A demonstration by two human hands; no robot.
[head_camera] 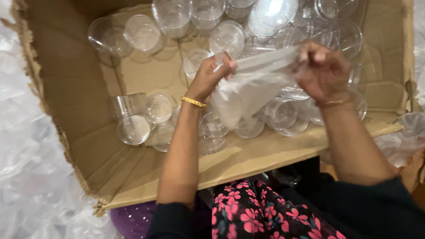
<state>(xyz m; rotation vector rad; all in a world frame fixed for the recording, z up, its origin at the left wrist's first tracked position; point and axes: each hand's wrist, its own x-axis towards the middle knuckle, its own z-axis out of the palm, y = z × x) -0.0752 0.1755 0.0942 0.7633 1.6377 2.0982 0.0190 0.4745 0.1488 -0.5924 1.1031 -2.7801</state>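
A clear plastic bag [248,90] hangs over an open cardboard box [75,93]. My left hand [210,77], with a gold bangle on the wrist, pinches one upper edge of the bag. My right hand [323,71] grips the other upper edge, and the bag stretches between them with its lower end drooping toward the box floor. Several clear round plastic containers [141,33] lie loose in the box, some upright, some on their sides, under and around both hands.
The box's torn wall [35,66] rises at the left. Crumpled clear plastic wrapping [26,168] is heaped outside the box on the left and at the right edge [407,132]. Flowered cloth [248,212] covers my lap below the box.
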